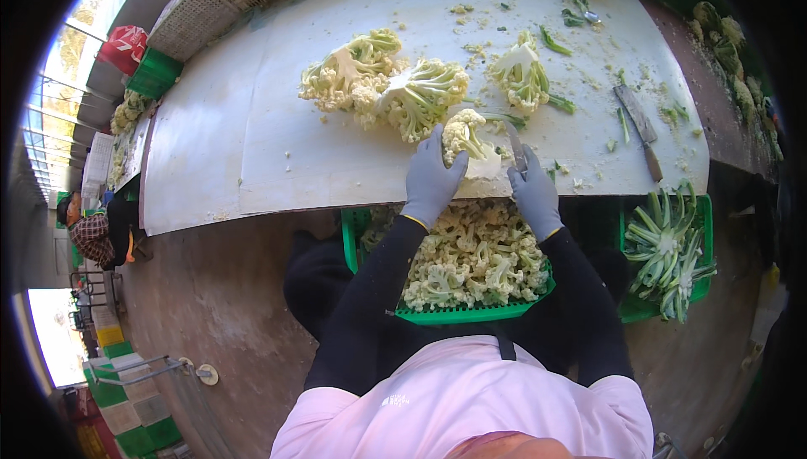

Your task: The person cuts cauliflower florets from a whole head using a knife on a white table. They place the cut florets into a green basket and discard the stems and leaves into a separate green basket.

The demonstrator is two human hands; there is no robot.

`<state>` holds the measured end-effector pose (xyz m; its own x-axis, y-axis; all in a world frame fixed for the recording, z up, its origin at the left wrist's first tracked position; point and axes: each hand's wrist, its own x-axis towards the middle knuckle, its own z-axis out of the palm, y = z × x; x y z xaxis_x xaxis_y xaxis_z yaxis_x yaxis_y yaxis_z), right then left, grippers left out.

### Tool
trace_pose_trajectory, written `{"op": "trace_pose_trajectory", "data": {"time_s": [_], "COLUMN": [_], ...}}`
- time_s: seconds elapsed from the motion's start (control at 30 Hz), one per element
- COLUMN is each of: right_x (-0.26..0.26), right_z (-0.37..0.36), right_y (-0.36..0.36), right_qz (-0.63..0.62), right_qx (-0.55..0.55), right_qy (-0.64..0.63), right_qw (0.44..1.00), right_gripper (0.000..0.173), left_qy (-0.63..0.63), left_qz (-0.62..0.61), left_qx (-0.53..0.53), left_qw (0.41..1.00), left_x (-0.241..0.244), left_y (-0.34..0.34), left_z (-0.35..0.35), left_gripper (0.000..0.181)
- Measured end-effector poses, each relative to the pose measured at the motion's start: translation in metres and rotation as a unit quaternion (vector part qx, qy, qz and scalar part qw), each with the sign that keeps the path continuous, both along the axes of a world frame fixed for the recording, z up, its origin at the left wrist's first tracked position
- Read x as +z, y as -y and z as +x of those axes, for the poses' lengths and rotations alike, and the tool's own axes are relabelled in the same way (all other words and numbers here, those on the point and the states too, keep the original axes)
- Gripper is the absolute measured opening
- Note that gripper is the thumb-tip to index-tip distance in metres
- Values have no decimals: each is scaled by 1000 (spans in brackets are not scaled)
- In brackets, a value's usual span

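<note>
My left hand [435,175], in a grey glove, holds a cut piece of cauliflower [463,134] from its left side near the table's front edge. The pale cut stem faces my right hand [534,191], also gloved. That hand grips a small knife [515,145], its blade pointing away from me beside the stem. Beyond my left hand lie two larger cauliflower pieces [350,71] [425,93], touching each other. Another cauliflower piece [522,74] rests farther right. Under my forearms, a green plastic crate [470,317] is heaped with cut cauliflower florets [476,257].
On the white tabletop [195,150], a cleaver [640,122] lies at right among leaf scraps. A green crate [707,251] holds trimmed leaves and stalks [665,244] at lower right. White plastic baskets [192,17] line the far left edge. A person [94,235] is at far left.
</note>
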<state>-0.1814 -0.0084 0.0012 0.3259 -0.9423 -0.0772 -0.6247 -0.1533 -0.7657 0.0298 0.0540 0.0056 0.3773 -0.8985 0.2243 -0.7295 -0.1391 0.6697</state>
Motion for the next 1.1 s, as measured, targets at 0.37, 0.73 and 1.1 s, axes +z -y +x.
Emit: {"op": "trace_pose_trajectory", "data": {"time_s": [0.37, 0.73, 1.1], "right_x": [43, 28, 18], "right_z": [9, 29, 43], "right_y": [-44, -42, -36], "right_qz": [-19, -72, -76], "right_qx": [39, 56, 75], "right_qy": [-211, -170, -219], "right_qw": [977, 981, 970], "right_gripper": [39, 24, 23], "left_qy": [-16, -42, -74], "left_qz": [0, 38, 34], "left_qx": [70, 95, 117], "left_qw": [997, 994, 990], "left_x": [1, 9, 0], "left_y": [-9, 6, 5], "left_z": [-36, -41, -34], "left_gripper": [85, 81, 78]}}
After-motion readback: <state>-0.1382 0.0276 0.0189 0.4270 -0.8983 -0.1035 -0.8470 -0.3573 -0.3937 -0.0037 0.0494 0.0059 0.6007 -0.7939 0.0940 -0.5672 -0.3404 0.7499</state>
